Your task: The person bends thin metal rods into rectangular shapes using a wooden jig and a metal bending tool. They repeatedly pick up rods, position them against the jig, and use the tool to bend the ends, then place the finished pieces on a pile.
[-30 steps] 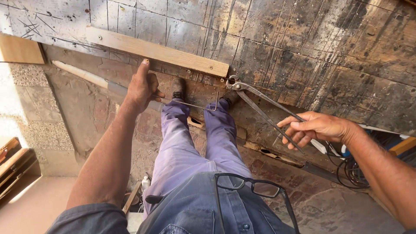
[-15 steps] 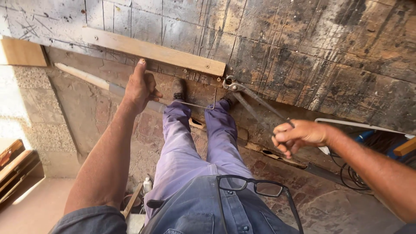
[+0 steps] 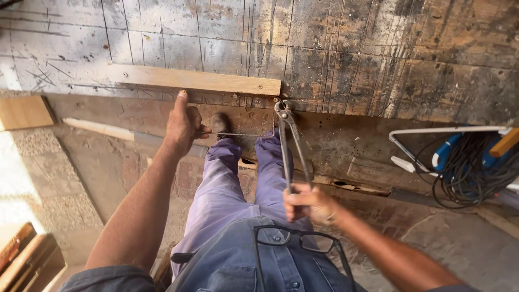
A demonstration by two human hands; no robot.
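My left hand (image 3: 183,125) presses against the edge of a worn wooden bench top (image 3: 346,59), fingers closed around one end of a thin metal rod (image 3: 238,134) that runs right toward the pincers. My right hand (image 3: 309,204) grips the long handles of metal pincers (image 3: 291,141). The pincer jaws sit at the bench edge, just under the right end of a pale wooden batten (image 3: 194,80) fixed on the bench top. My legs in purple trousers (image 3: 227,184) stand below.
A coil of black cable (image 3: 465,173) and a white frame (image 3: 432,132) lie at the right. A pale wood block (image 3: 24,112) sits at the left edge. Stacked timber (image 3: 21,259) fills the lower left corner. Glasses (image 3: 294,240) hang from my shirt.
My right hand has swung the pincer handles from out at the right down toward my body, so they now stand nearly upright. The jaws stayed at the bench edge. My left hand held still.
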